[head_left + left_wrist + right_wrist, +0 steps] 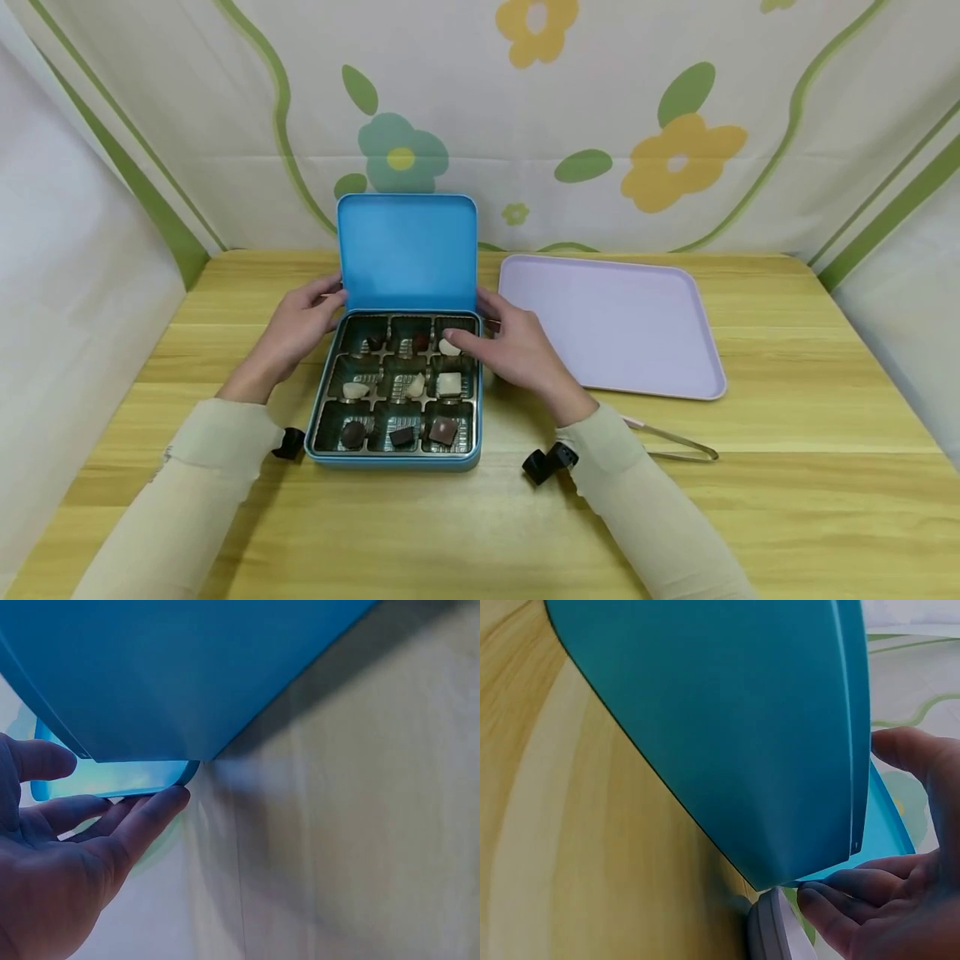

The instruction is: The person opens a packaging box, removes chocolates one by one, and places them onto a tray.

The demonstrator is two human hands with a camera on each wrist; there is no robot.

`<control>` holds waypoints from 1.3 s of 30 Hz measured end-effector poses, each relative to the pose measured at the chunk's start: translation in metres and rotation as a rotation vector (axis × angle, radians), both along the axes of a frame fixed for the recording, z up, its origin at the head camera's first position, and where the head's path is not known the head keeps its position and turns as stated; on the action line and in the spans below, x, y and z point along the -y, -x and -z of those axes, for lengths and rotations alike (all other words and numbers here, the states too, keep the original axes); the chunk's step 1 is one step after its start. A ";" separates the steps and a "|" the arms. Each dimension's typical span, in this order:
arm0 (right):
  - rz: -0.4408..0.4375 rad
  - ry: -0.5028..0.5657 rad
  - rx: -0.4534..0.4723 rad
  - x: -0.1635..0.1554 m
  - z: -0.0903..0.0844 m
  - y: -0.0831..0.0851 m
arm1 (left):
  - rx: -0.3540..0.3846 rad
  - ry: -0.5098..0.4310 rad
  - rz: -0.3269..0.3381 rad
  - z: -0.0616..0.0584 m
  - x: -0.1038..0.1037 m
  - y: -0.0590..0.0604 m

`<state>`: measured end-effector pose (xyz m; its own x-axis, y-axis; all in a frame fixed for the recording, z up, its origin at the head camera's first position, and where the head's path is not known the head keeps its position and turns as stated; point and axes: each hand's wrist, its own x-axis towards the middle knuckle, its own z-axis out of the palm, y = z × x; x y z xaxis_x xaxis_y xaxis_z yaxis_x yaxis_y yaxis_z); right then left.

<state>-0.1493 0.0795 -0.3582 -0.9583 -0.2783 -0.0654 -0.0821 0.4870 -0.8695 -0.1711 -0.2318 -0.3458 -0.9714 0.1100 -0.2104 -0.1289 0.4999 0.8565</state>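
A blue tin [393, 462] stands on the table with its hinged lid [408, 250] raised upright at the back. Inside, a dark divided insert holds chocolates in its compartments, among them a square white chocolate [449, 384] and a square brown chocolate [444, 430]. My left hand [296, 329] is at the tin's back left corner; in the left wrist view its extended fingers [150, 817] touch the lid's edge. At the opposite back corner, my right hand [517, 346] has its fingers [862, 889] by the lid's edge. Its thumb extends over the tin's right rim.
A lilac tray [615, 325] lies flat to the right of the tin. Metal tongs [678, 442] rest on the wooden table [810, 500], partly hidden by the right sleeve. Behind the table hangs a flowered curtain [480, 117].
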 end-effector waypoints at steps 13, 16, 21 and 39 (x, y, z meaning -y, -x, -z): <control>-0.013 -0.042 0.006 0.003 -0.001 0.000 | 0.016 0.050 0.001 -0.003 0.004 -0.002; -0.026 -0.075 0.023 0.003 0.001 -0.001 | 0.023 0.087 0.018 -0.002 0.003 -0.002; -0.040 -0.104 0.062 0.003 0.002 -0.001 | 0.060 0.195 0.073 -0.001 0.003 0.001; -0.145 -0.159 -0.011 0.006 0.002 0.001 | 0.118 0.177 0.098 0.000 0.009 -0.007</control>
